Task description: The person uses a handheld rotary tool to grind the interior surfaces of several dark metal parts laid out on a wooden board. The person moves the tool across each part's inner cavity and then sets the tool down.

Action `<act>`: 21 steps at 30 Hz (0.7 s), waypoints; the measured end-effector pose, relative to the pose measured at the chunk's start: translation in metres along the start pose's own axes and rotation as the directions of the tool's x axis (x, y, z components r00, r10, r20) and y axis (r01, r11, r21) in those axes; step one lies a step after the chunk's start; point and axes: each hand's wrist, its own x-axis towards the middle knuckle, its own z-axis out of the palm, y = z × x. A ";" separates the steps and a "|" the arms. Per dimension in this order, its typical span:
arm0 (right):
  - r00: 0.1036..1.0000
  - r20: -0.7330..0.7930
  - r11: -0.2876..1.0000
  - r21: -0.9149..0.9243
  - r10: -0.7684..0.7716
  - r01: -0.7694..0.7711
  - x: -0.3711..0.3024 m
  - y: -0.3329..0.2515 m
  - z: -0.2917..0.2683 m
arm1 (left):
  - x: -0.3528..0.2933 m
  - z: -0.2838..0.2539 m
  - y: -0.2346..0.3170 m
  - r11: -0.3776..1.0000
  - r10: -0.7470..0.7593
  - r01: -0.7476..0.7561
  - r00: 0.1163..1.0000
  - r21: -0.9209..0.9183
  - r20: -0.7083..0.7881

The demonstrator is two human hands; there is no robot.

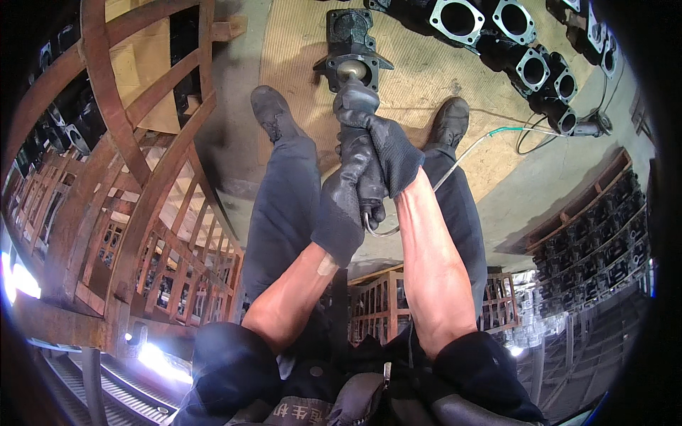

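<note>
Both my hands wear black gloves and are closed around a corded power tool that looks like a straight grinder [371, 186]. My left hand [347, 190] grips its body from the left. My right hand [395, 150] wraps it farther forward, from the right. The tool's front end reaches the round opening of a black cast metal part [349, 30], where a pale, shiny round surface shows. Standing on the mat between my feet, the casting has a flanged top and side lugs. My gloves hide much of the tool, including its switch.
Several black castings with machined flange faces [533, 70] stand at the upper right. A pale cable [465, 153] with a green section runs from the tool to the right. Brown metal rack frames [135, 149] rise on the left. Stacked castings [593, 245] fill a crate at right.
</note>
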 end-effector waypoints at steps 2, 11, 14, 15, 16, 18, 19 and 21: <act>1.000 -0.019 1.000 -0.005 0.011 -0.011 -0.002 0.000 0.003 | -0.003 -0.003 0.000 1.000 0.003 -0.002 0.999 -0.021 0.048; 1.000 -0.004 0.998 -0.062 -0.029 0.029 0.007 0.003 -0.001 | -0.007 -0.001 0.007 0.999 -0.019 0.024 0.991 -0.043 0.130; 1.000 0.017 0.998 -0.055 -0.021 0.022 0.008 -0.003 0.001 | -0.001 0.004 0.009 0.997 -0.012 0.019 0.995 -0.081 0.096; 1.000 0.023 0.999 -0.051 -0.016 0.017 0.010 -0.004 0.001 | 0.002 0.006 0.010 0.995 -0.008 0.016 0.997 -0.100 0.079; 1.000 0.007 0.997 -0.068 -0.022 0.023 0.013 -0.004 0.001 | 0.006 0.004 0.010 0.996 -0.002 0.012 0.995 -0.090 0.102; 0.999 -0.027 0.994 -0.100 -0.036 0.034 0.018 -0.005 0.000 | 0.012 0.001 0.011 0.998 0.005 0.005 0.989 -0.067 0.149; 0.999 0.008 0.997 -0.055 -0.047 0.048 0.021 -0.004 -0.003 | 0.014 0.001 0.011 0.998 0.016 -0.007 0.988 -0.059 0.152; 0.995 0.073 0.997 0.036 -0.074 0.071 0.027 0.000 -0.009 | 0.015 0.004 0.014 0.999 0.034 -0.027 0.987 -0.044 0.160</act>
